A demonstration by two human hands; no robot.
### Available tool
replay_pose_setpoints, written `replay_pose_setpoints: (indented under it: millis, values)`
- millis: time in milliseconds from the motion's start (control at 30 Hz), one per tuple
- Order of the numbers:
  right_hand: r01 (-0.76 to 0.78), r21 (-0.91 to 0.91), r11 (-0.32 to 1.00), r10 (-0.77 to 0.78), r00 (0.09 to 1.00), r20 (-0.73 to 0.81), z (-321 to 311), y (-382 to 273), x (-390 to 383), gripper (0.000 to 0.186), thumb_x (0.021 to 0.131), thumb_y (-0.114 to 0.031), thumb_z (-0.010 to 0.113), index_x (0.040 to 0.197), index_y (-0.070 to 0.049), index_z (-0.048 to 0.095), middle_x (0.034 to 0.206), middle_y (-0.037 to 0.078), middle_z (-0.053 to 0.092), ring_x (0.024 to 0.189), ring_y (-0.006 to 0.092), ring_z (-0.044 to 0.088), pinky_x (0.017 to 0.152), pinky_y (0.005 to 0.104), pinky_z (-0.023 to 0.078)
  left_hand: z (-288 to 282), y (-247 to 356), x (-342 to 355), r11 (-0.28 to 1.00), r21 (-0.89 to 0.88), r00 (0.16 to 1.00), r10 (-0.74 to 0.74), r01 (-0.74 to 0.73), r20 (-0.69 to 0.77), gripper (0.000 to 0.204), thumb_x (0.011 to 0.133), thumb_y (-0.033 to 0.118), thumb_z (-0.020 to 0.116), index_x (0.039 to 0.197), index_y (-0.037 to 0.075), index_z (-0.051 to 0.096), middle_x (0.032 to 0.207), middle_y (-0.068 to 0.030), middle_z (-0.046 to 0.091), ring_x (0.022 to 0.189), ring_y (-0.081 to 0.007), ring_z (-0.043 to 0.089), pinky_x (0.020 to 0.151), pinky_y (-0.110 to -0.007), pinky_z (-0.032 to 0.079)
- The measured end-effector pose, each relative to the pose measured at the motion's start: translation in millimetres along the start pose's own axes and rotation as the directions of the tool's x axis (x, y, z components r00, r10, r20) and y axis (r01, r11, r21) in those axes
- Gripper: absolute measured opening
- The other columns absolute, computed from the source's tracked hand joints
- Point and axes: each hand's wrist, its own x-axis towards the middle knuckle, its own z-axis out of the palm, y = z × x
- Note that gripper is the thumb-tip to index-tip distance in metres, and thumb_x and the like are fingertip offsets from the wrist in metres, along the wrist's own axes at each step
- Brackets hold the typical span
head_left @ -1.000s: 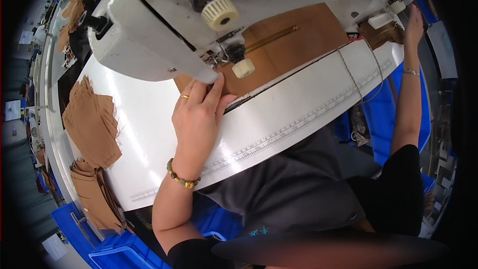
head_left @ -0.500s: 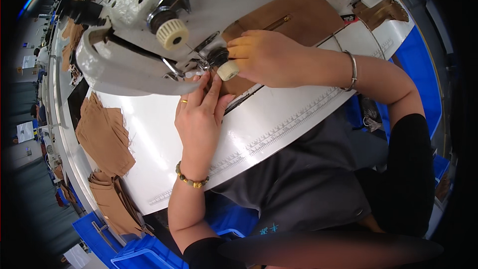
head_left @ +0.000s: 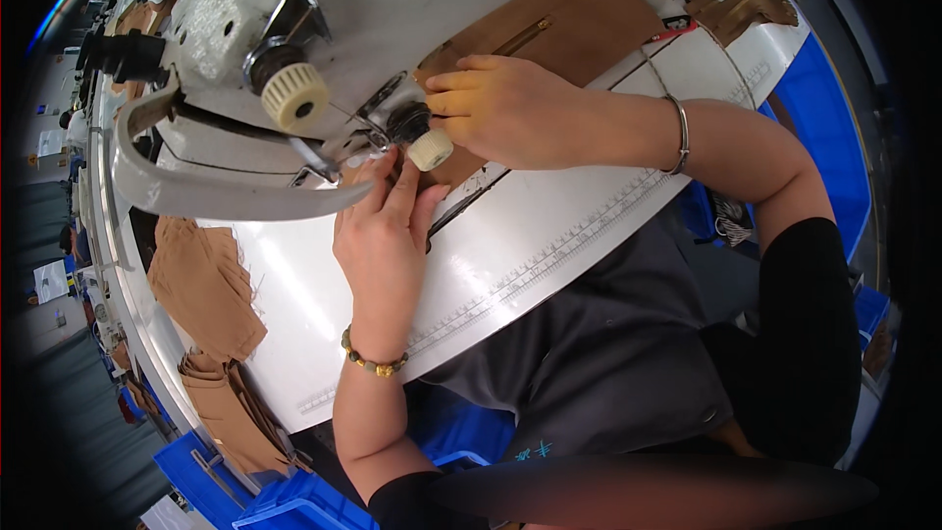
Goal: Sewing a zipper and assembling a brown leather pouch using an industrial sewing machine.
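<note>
A white sewing machine (head_left: pixel 235 182) stands over the table, its cream knobs near my fingers. Under its needle area lies a brown fabric piece (head_left: pixel 599 15) with a metal zipper (head_left: pixel 525 36) along it. My left hand (head_left: pixel 378 250) rests by the presser foot, fingers stretched out and tips pressing the near end of the fabric. To its right, my right hand (head_left: pixel 515 118) lies palm down on the same fabric, fingers extended just behind the lower knob (head_left: pixel 429 150). That knob sits close to its fingertips. The stitching point is mostly hidden by machine parts and my left fingers.
Brown fabric pieces (head_left: pixel 201 290) are stacked at the table's left, with another folded stack (head_left: pixel 235 412) at its edge. A ruler scale (head_left: pixel 530 280) runs along the near edge. Blue bins (head_left: pixel 304 505) stand below left; brown scraps (head_left: pixel 746 12) and a red-handled tool (head_left: pixel 672 31) lie far right.
The view has shifted, so the machine appears lower and farther left. Both hands and the fabric appear slightly farther left; the hands keep much the same pose on the fabric.
</note>
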Motion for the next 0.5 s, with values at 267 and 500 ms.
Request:
replay_pose_setpoints:
  millis: [267,500]
  values:
    - [0.008,0.002,1.000,-0.008,0.999,-0.038,3.0,0.2,2.0,0.026,0.083,-0.013,0.067,0.104,0.000,0.076,0.113,0.013,0.072,0.125,0.0271,0.063,0.105,0.0430,0.049,-2.5,-0.1,2.8,0.998,-0.039,0.998,-0.057,0.059,0.041,0.040,0.088,0.027,0.078,0.125,0.013,0.076,0.091,-0.0071,0.066,0.077,-0.0253,0.062,0.073,-0.037,0.053]
    - [0.000,0.022,1.000,0.000,1.000,0.005,-0.2,2.1,4.3,0.023,0.083,-0.014,0.068,0.099,0.001,0.074,0.109,0.013,0.071,0.126,0.0278,0.063,0.105,0.0434,0.049,-3.9,-0.4,4.3,0.995,-0.061,0.996,-0.075,0.078,0.055,0.038,0.087,0.032,0.077,0.116,0.007,0.077,0.109,-0.0066,0.071,0.092,-0.0275,0.068,0.079,-0.038,0.054]
